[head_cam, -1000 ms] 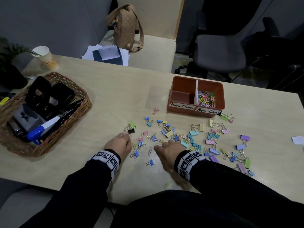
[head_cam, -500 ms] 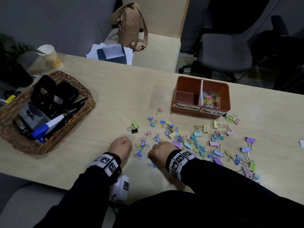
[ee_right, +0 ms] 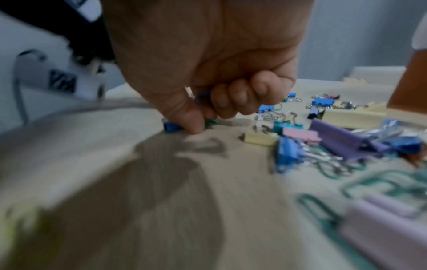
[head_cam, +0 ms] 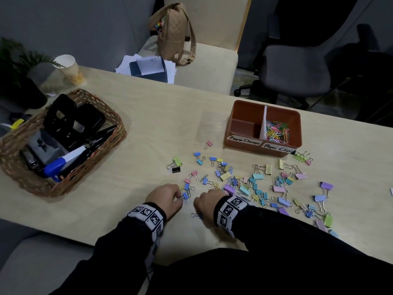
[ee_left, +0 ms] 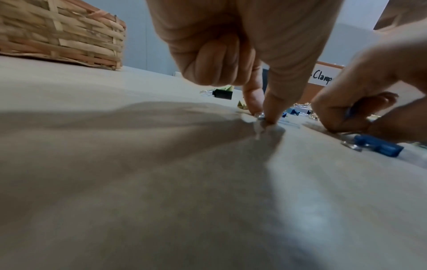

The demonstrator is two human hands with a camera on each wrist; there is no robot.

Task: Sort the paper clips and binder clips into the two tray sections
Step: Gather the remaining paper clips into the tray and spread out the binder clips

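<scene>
An orange two-section tray (head_cam: 246, 111) stands at the far right; its right section holds coloured paper clips (head_cam: 277, 133), while the left section looks empty. Pastel binder clips (head_cam: 255, 184) lie scattered in front of it. My left hand (head_cam: 181, 199) pinches a small paper clip (ee_left: 259, 116) against the table with thumb and forefinger. My right hand (head_cam: 204, 201), just right of the left hand, keeps a blue paper clip (ee_right: 202, 96) in its curled fingers and pinches a green paper clip (ee_right: 211, 122) on the table. A blue binder clip (ee_left: 379, 146) lies beside its thumb.
A wicker basket (head_cam: 121, 128) of office tools sits at the left. A paper cup (head_cam: 70, 70) and a plant (head_cam: 19, 67) stand at the far left corner. Beyond the table are a chair with a tan backpack (head_cam: 174, 33) and a grey office chair (head_cam: 293, 69).
Both hands have drawn back toward the near side of the pile and closer together. The right hand's fingers have curled in.
</scene>
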